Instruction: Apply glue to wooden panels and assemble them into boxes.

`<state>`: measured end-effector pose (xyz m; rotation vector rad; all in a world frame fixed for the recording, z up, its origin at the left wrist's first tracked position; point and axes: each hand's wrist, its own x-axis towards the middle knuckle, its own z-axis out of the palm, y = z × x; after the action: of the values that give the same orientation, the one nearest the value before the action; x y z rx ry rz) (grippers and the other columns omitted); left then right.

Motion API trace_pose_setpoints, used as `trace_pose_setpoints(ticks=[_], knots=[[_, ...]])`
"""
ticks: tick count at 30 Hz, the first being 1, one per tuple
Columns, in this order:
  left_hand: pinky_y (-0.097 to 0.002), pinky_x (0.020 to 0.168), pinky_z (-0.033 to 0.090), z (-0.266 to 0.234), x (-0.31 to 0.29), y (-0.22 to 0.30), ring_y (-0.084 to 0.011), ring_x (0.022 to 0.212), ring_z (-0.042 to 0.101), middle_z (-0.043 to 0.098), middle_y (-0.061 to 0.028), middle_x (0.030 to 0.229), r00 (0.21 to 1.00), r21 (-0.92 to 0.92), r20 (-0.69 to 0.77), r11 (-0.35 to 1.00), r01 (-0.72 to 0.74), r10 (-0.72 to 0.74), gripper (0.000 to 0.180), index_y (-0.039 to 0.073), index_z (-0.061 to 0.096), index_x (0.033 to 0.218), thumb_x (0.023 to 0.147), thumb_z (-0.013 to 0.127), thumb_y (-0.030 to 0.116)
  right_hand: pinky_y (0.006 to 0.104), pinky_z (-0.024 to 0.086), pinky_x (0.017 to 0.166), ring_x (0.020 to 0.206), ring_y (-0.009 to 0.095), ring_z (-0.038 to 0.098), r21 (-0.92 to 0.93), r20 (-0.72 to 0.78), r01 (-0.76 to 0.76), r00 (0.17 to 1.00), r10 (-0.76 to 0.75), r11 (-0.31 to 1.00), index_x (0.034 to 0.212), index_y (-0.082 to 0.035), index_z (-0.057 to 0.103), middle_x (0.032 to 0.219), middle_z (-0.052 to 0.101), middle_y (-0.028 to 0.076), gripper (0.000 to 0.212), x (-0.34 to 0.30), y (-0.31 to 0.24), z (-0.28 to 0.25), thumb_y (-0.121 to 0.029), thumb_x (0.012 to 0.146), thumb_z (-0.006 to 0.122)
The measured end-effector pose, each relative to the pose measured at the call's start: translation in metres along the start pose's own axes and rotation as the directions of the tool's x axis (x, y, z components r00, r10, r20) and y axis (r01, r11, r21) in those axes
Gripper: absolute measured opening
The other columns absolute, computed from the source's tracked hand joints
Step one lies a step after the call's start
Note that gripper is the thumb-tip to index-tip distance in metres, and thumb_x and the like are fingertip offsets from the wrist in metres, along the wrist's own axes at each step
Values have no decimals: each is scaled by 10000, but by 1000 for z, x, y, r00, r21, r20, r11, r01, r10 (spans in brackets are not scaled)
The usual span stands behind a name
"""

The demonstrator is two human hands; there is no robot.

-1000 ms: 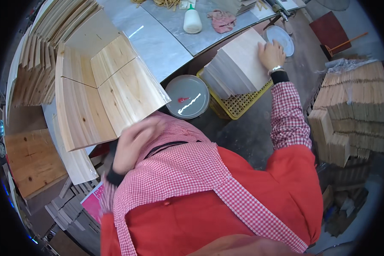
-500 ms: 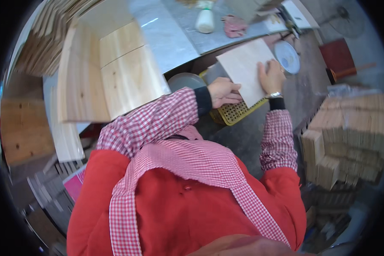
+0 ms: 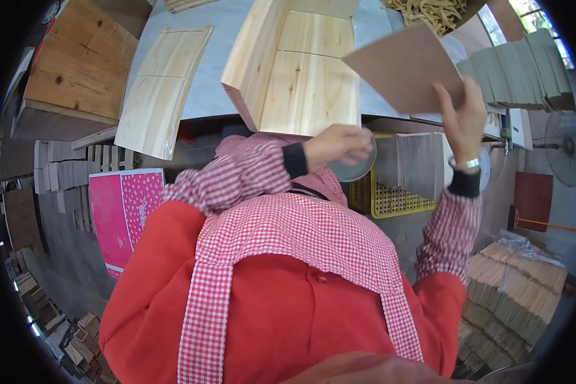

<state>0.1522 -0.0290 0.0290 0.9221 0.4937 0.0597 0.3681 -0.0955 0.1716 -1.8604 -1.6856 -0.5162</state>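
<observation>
My right hand (image 3: 463,118) grips the corner of a thin square panel (image 3: 409,69), pinched between thumb and fingers. The face turned to view is plain brown; it is raised and tilted beside a wooden box. My left hand (image 3: 340,147) holds nothing; its loosely bent fingers are apart and slightly blurred. It is just in front of the near end of the open pale wooden box (image 3: 310,96) on the table. Beneath the left fingers is a round grey-green lid or dish (image 3: 354,164). A yellow perforated basket (image 3: 400,206) with grey and white sheets (image 3: 422,163) stands below the right hand.
Two joined pale boards (image 3: 157,96) hang over the edge of the grey table (image 3: 205,83) on the left. Stacked grey panels (image 3: 521,70) stand at the far right. Wood stacks (image 3: 515,288) fill the lower right. A pink printed carton (image 3: 125,217) is at left.
My right hand has lifted the panel up and away from the basket, showing its brown face instead of the pale one. My left hand has let go of it. The view has swung left.
</observation>
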Motion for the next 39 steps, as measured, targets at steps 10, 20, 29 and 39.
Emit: trace_pose_setpoints(ticks=[10,20,29,39], knots=[[-347,962,488,-109,-184,-17,-248,1180,552,544,-165,1279,988,-131,-123,985,-113,97,387,-10,447,1338,999,454,177,439,454,660,747,339,586,-98,11,406,913,-407,909,910,-44,576,797,605,139,305,92,-41,139,-291,792,710],[-365,979,484,-132,-195,3,-263,1205,537,532,-170,1299,927,-253,-295,917,-309,231,369,-19,438,1338,1002,427,134,423,426,735,813,327,544,-123,167,339,934,-317,933,855,-42,541,820,545,149,251,120,-47,145,-201,733,693],[-353,935,489,-127,-201,64,-266,1169,564,579,-171,1245,870,96,-284,915,-393,404,368,-32,482,1295,974,492,148,453,446,679,742,344,578,234,-51,391,919,-390,890,823,-48,525,755,579,158,255,131,-43,159,-223,739,690],[-398,972,430,-115,-142,179,-229,1196,518,523,-141,1300,638,394,-420,763,-513,646,508,25,395,1381,965,517,288,429,474,652,733,326,615,-116,291,288,925,-245,951,884,-63,599,791,636,126,328,140,-48,155,-368,800,684]])
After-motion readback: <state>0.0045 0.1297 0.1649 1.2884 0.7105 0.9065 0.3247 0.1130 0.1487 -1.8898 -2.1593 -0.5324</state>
